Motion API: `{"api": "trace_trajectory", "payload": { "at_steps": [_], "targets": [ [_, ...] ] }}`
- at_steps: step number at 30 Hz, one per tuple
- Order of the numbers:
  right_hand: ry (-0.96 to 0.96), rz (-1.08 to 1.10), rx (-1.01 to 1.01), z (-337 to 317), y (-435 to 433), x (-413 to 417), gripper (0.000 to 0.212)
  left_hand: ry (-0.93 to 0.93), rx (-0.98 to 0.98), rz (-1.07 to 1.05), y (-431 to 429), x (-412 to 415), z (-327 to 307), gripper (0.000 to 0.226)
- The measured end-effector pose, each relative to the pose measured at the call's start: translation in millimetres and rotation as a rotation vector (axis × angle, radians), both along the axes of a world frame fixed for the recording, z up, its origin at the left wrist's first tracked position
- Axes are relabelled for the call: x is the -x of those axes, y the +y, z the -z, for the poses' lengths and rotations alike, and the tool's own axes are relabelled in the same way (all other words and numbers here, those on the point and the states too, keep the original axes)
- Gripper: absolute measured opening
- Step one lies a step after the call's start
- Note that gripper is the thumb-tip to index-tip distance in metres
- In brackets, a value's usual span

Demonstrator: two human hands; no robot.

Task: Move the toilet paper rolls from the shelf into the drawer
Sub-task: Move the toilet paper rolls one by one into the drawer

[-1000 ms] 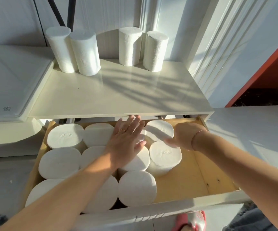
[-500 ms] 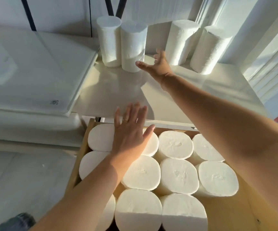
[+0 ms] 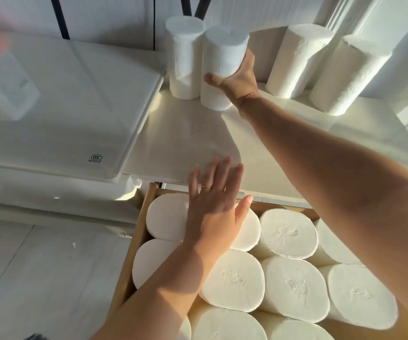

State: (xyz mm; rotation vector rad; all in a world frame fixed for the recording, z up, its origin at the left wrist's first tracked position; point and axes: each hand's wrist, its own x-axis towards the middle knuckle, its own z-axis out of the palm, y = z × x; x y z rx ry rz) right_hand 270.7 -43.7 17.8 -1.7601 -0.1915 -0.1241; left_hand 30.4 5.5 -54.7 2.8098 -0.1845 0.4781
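Several white toilet paper rolls stand upright at the back of the cream shelf. My right hand is wrapped around the second roll from the left, which still rests on the shelf beside the leftmost roll. Two more rolls stand to the right. Below, the open wooden drawer holds several rolls on end. My left hand lies flat with fingers spread over the drawer's back-left rolls, holding nothing.
A white appliance with a glass lid adjoins the shelf on the left. Pale floor lies left of the drawer. White wall panels and door trim rise behind and to the right.
My right hand has left the drawer, reached up to the shelf and closed around the second roll. My left hand stays spread over the drawer rolls. The camera has moved closer.
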Motion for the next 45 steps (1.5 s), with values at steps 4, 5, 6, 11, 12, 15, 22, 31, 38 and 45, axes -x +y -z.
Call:
{"api": "trace_trajectory", "payload": {
  "at_steps": [4, 5, 6, 11, 12, 15, 22, 31, 38, 45],
  "targets": [
    [-0.003, -0.081, 0.057, -2.5, -21.8, 23.3, 0.101, 0.024, -0.013, 0.005, 0.2, -2.2, -0.9, 0.056],
    [-0.001, -0.109, 0.078, -4.2, -30.7, 33.2, 0.100, 0.024, -0.023, 0.011, 0.6, -2.3, -0.7, 0.056],
    [-0.005, -0.137, 0.094, -5.7, -41.2, 43.9, 0.099, 0.022, -0.032, 0.019, 0.8, -2.0, -0.5, 0.055],
    [-0.019, -0.214, 0.064, -17.3, -106.3, 116.3, 0.077, 0.028, -0.086, 0.002, -1.4, 4.4, 0.7, 0.059],
    [-0.019, -0.226, 0.064, -19.4, -121.8, 131.9, 0.070, 0.028, -0.086, -0.007, -4.8, 7.3, 0.3, 0.059],
    [0.026, -0.211, 0.074, -23.1, -170.8, 174.6, 0.083, 0.013, -0.066, 0.021, -19.0, 20.5, -0.1, 0.061],
    [0.128, -0.134, 0.108, -27.4, -284.4, 267.0, 0.100, 0.071, 0.001, 0.183, -60.8, 44.7, 3.7, 0.075],
    [0.360, -0.147, 0.176, 18.8, -346.1, 321.5, 0.088, 0.228, -0.098, 0.391, -123.1, 63.5, 4.4, 0.063],
    [0.478, -0.128, 0.053, 69.8, -329.3, 324.3, 0.101, 0.261, -0.179, 0.446, -128.6, 70.9, 9.5, 0.062],
    [0.591, -0.159, 0.239, 80.0, -336.2, 321.2, 0.114, 0.229, -0.186, 0.439, -128.5, 70.0, 17.3, 0.063]
  ]
}}
